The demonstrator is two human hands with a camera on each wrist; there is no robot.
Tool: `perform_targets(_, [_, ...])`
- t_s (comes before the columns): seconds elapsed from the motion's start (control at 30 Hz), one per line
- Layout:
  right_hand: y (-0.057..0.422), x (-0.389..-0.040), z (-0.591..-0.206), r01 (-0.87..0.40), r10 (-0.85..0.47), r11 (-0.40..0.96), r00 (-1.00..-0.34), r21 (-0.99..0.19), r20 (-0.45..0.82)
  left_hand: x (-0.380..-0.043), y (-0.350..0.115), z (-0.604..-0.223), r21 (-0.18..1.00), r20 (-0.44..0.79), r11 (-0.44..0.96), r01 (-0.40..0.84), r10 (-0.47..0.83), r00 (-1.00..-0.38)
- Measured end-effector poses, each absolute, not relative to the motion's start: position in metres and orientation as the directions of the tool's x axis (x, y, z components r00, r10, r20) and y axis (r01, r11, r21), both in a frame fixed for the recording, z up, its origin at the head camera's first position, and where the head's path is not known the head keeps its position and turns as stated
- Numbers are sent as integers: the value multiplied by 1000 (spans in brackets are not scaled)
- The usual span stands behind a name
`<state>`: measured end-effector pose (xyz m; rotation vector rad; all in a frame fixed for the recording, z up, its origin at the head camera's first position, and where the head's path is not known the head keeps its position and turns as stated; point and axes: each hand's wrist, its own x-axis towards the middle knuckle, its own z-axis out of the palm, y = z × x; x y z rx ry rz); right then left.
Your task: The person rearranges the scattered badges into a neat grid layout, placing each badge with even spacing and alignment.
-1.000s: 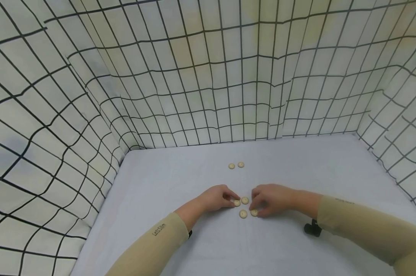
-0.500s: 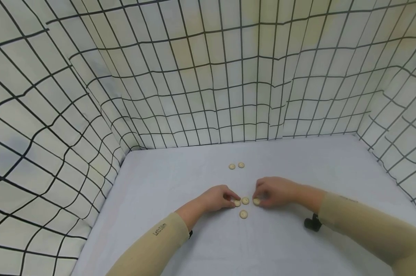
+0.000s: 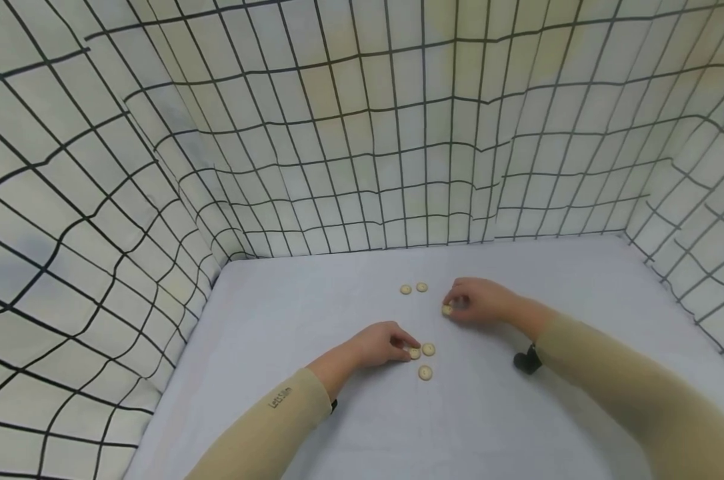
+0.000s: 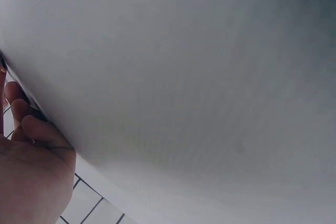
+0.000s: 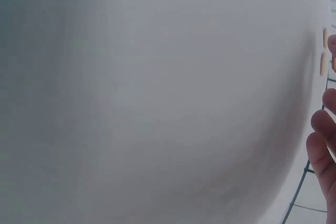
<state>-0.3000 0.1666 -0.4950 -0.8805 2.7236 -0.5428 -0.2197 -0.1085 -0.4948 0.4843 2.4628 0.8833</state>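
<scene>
My left hand (image 3: 381,343) rests low on the white table, thumb and forefinger pinching a round beige button (image 3: 415,354). Right beside that one lies another button (image 3: 429,349), and a third button (image 3: 425,373) lies just nearer to me. Farther back, my right hand (image 3: 479,301) holds a button (image 3: 447,310) between thumb and fingertips. Beyond it to the left are two more buttons, a left one (image 3: 406,289) and a right one (image 3: 422,287), side by side. In the left wrist view the curled fingers (image 4: 39,129) show at the edge; the pinched button is hidden there.
A white cloth covers the table (image 3: 290,300). White fabric walls (image 3: 338,167) with a black grid stand behind it and at both sides. A small black device (image 3: 527,361) sits under the right wrist.
My right hand has carried its button from the near group, beside the third button, away from me toward the two far buttons. The left hand has stayed in place, pinching its button.
</scene>
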Motion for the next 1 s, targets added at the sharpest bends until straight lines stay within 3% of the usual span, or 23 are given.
perform_targets(0.5, [156, -344, -498, -358, -461, 820, -876, -447, -142, -219, -108, -493, 659, -311, 733, 167, 468, -827])
perform_targets(1.0, [150, -349, -497, -396, -487, 815, -864, -424, -127, -218, -108, -492, 661, -314, 733, 163, 468, -826])
